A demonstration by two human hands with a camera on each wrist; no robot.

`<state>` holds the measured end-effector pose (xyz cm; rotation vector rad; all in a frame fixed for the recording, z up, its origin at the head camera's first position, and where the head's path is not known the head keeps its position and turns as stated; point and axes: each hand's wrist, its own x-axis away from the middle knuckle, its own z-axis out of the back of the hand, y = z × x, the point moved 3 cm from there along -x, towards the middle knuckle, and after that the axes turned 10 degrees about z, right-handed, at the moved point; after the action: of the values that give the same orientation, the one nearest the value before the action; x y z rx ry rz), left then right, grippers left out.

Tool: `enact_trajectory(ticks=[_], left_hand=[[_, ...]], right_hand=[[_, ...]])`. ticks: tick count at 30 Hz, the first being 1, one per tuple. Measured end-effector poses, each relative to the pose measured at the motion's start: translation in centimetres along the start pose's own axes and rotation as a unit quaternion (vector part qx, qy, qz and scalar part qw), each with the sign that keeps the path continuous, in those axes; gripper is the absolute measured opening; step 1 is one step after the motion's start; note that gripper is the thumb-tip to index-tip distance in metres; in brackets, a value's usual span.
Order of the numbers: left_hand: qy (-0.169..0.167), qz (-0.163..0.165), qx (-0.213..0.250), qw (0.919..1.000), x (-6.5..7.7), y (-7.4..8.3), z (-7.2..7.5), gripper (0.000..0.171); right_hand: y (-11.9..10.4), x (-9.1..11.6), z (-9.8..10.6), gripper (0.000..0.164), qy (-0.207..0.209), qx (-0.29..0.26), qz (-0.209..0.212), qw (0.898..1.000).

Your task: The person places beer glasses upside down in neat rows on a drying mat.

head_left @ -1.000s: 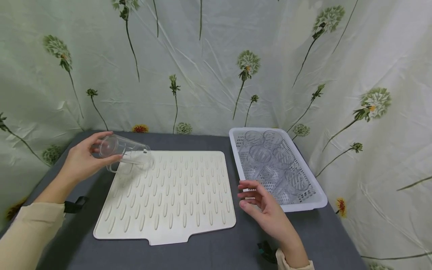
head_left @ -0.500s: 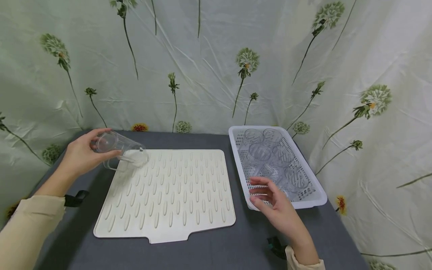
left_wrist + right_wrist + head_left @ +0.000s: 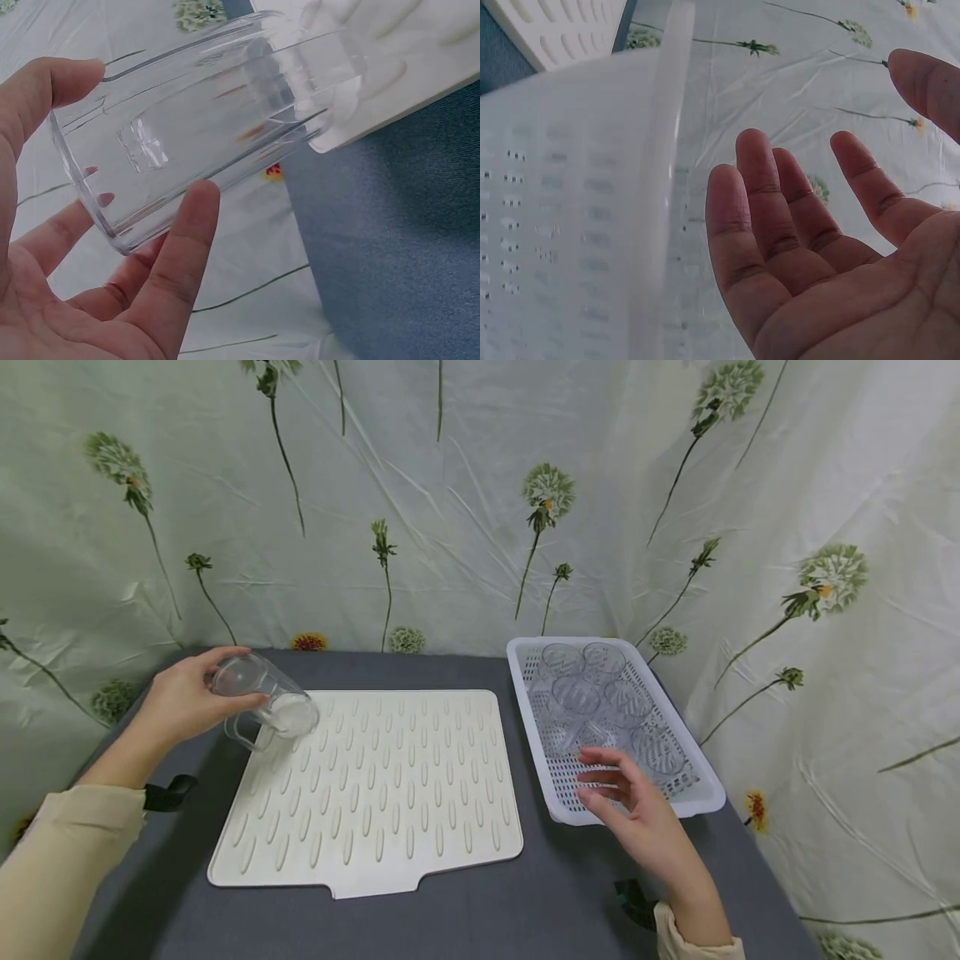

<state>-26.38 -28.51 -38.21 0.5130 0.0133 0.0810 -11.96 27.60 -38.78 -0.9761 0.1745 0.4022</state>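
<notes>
One clear mug [image 3: 277, 687], gripped in our left hand [image 3: 183, 697]: thumb on one side, fingers on the other. It's tilted, far end over the back-left corner of the ribbed white mat [image 3: 390, 868]. We can't tell if it touches the mat, or which end is the mouth.

Markings: the left wrist view gives us a bright squarish patch [image 3: 148, 142] on the mug wall; too blurred to call it label or glare.

Our right hand [image 3: 641, 818] has fingers apart and loosely bent, holding only air, at the near side of the white basket [image 3: 573, 817]. Height over it: can't tell.

View differences: only the head view gives us the mug's handle [image 3: 229, 731] as a loop on its near side, plus at least five clear vessels [image 3: 576, 693] packed in the basket. Left wrist view adds fingertips seen through and along the mug wall. Right wrist view adds the basket's perforated wall close up, with our fingers just beside the rim, a gap showing between.

Dark grey cloth [image 3: 487, 927] under it all; curtain [image 3: 450, 468] behind us is printed with dandelions.
</notes>
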Motion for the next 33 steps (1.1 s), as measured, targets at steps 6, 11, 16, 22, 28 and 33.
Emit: enact_trajectory(ticks=[6, 11, 16, 22, 28, 33], left_hand=[[-0.028, 0.002, -0.017, 0.9995, -0.4, 0.6, -0.1, 0.089], [-0.036, 0.000, -0.020, 0.9992, -0.5, 1.1, -0.4, 0.089], [-0.040, 0.000, -0.024, 0.9989, -0.6, 1.4, -0.8, 0.089], [-0.045, 0.004, -0.038, 0.9983, -0.8, 1.7, -1.2, 0.091], [-0.051, 0.004, -0.049, 0.9975, -1.3, 1.9, -1.3, 0.091], [-0.067, 0.010, -0.039, 0.9969, -1.9, 1.7, -1.3, 0.096]], right_hand=[[0.0, 0.2, 0.9, 0.043, 0.008, 0.018, -0.006, 1.000], [0.1, 0.4, 1.6, 0.043, 0.017, 0.039, -0.005, 0.999], [0.2, 0.6, 2.3, 0.045, 0.023, 0.059, -0.021, 0.998], [0.4, 1.2, 3.4, 0.047, 0.036, 0.071, -0.023, 0.997], [0.9, 1.5, 4.4, 0.047, 0.051, 0.086, -0.020, 0.995], [1.4, 1.6, 5.2, 0.047, 0.067, 0.117, -0.023, 0.991]])
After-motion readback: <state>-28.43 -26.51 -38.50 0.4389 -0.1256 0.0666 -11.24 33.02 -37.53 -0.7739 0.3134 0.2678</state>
